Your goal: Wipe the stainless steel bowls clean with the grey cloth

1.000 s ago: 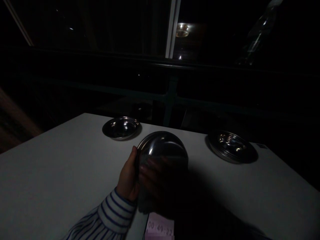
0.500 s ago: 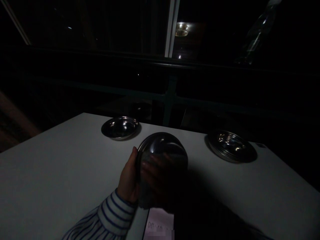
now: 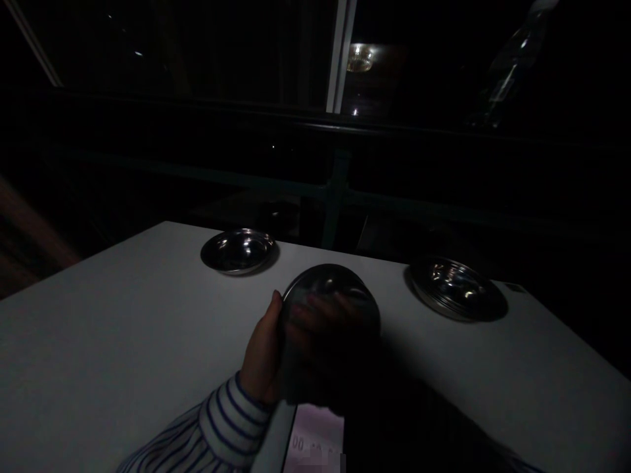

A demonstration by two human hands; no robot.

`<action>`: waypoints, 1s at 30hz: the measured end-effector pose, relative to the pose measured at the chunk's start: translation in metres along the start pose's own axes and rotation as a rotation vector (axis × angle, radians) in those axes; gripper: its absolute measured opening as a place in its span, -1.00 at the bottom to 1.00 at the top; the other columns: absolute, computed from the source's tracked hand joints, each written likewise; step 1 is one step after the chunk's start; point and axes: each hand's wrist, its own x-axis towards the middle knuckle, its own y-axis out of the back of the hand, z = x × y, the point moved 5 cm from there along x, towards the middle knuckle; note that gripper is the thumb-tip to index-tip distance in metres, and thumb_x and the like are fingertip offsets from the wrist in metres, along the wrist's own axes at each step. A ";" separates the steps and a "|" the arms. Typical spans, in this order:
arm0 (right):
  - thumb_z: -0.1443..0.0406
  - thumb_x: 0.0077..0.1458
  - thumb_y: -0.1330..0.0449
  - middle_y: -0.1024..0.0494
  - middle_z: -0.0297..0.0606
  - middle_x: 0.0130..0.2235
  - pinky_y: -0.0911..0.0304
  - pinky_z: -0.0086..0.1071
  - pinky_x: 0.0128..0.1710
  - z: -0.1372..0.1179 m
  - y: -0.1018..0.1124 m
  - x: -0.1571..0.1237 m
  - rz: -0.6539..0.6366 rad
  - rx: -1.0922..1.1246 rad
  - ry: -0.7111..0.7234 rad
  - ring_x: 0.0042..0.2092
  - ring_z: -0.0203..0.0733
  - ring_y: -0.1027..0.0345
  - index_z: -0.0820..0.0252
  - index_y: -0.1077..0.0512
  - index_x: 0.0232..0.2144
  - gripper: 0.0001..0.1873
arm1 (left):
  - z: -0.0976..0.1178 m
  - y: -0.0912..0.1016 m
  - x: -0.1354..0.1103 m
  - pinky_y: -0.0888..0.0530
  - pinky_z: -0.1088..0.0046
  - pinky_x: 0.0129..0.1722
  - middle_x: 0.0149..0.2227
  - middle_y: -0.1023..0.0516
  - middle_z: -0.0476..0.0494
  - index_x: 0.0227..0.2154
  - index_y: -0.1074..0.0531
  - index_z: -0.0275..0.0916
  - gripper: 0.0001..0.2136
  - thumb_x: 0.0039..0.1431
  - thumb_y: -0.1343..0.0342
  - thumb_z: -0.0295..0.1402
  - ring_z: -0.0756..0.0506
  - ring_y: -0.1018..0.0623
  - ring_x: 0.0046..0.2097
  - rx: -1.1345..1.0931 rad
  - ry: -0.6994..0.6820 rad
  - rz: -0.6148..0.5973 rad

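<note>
Between my hands a shiny steel plate (image 3: 331, 274) is tilted up above the table. My left hand (image 3: 263, 351) grips its left edge, thumb along the rim and the other fingers hidden behind. Spread over the plate's face, my right hand (image 3: 323, 322) presses a greyish cloth (image 3: 296, 378) against it. The lower part of that hand and its forearm are lost in deep shadow. Whether the plate's inside or underside faces me, I cannot tell.
A steel plate (image 3: 238, 251) lies at the table's back left. Several nested steel plates (image 3: 458, 289) stand at the right. A phone (image 3: 315, 437) showing digits lies below my hands on the white table (image 3: 148, 328). A clear bottle (image 3: 513, 66) stands beyond, near the window.
My right hand and the cloth have moved slightly up and to the right across the plate. The plate and my left hand have shifted a little to the right.
</note>
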 end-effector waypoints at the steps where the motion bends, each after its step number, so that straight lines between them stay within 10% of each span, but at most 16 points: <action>1: 0.17 0.19 0.06 -0.28 -0.18 0.13 0.11 -0.02 0.20 0.014 0.003 -0.001 0.013 0.011 -0.070 0.23 -0.05 0.09 0.23 -0.21 0.08 -0.55 | -0.001 0.000 0.001 -0.49 0.39 -0.30 -0.41 -0.60 -0.19 -0.07 -0.41 -0.36 -0.61 0.15 0.02 -0.19 -0.11 -0.58 -0.37 0.038 -0.014 0.029; 7: 0.28 0.21 0.14 -0.35 0.03 0.05 -0.20 -0.18 0.06 0.073 0.018 -0.008 0.070 0.092 -0.344 0.10 -0.10 -0.18 0.44 -0.22 0.03 -0.58 | -0.008 -0.003 0.001 -0.41 0.28 -0.10 -0.27 -0.60 -0.25 -0.13 -0.44 -0.38 -0.59 0.12 0.01 -0.14 -0.21 -0.54 -0.16 0.217 -0.032 0.101; 17: 0.28 0.19 0.09 -0.34 -0.29 0.09 0.09 -0.19 0.24 -0.014 -0.003 0.004 -0.028 0.008 0.095 0.22 -0.19 0.08 0.25 -0.29 -0.01 -0.64 | -0.004 0.002 -0.002 -0.33 0.55 -0.60 -0.71 -0.40 -0.04 -0.61 -0.44 -0.36 -0.60 0.10 0.00 -0.10 0.04 -0.40 -0.65 0.057 0.061 0.089; 26: 0.31 0.20 0.14 -0.38 -0.05 0.01 -0.23 -0.12 0.01 0.072 0.015 -0.010 0.103 0.157 -0.341 0.06 -0.11 -0.21 0.31 -0.25 0.00 -0.63 | -0.010 -0.011 -0.004 -0.41 0.34 -0.31 -0.65 -0.47 -0.11 -0.52 -0.50 -0.34 -0.53 0.10 0.08 0.00 -0.15 -0.53 -0.44 0.132 -0.046 0.043; 30: 0.27 0.19 0.13 -0.42 -0.07 -0.03 -0.20 -0.09 0.02 0.063 0.018 0.002 0.140 0.124 -0.343 0.04 -0.06 -0.23 0.31 -0.30 -0.06 -0.64 | -0.010 -0.009 -0.002 -0.40 0.31 -0.24 -0.64 -0.48 -0.10 -0.56 -0.48 -0.32 -0.54 0.10 0.08 -0.01 -0.16 -0.54 -0.39 0.124 -0.063 0.066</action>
